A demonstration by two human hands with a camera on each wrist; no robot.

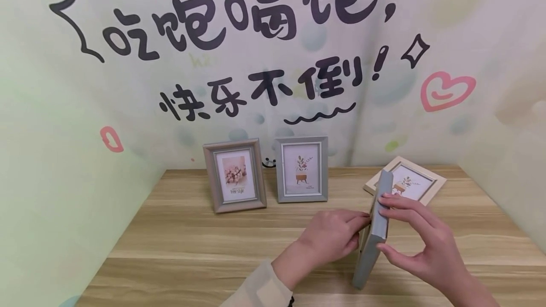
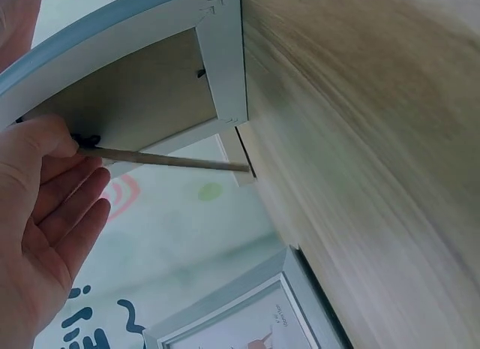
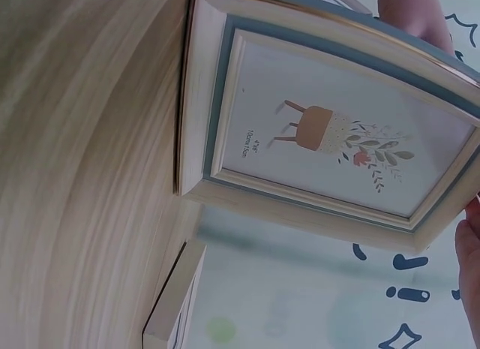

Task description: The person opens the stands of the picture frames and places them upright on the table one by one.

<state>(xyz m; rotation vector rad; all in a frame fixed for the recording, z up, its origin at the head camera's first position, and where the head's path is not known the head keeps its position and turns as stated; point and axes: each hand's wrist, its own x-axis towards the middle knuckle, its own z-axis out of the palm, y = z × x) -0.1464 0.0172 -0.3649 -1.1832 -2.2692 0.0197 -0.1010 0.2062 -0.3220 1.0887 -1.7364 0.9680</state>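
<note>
A picture frame (image 1: 376,236) with a blue-grey outer edge stands on its lower edge on the wooden table, seen nearly edge-on in the head view. Its front, in the right wrist view, shows a plant-pot print (image 3: 313,127) inside a pale border. Behind the frame, my left hand (image 1: 330,236) pinches the brown support leg (image 2: 172,160) near its upper end; the leg sticks out from the grey-brown backing (image 2: 150,86). My right hand (image 1: 431,240) holds the frame's edge, two fingertips high up and the thumb lower at the corner.
A pinkish-brown frame (image 1: 209,176) and a grey frame (image 1: 280,169) stand upright at the back of the table (image 1: 170,240). Behind the held frame, a cream frame (image 1: 436,185) lies tilted at the back right. A printed cloth wall (image 1: 239,65) rises behind the table.
</note>
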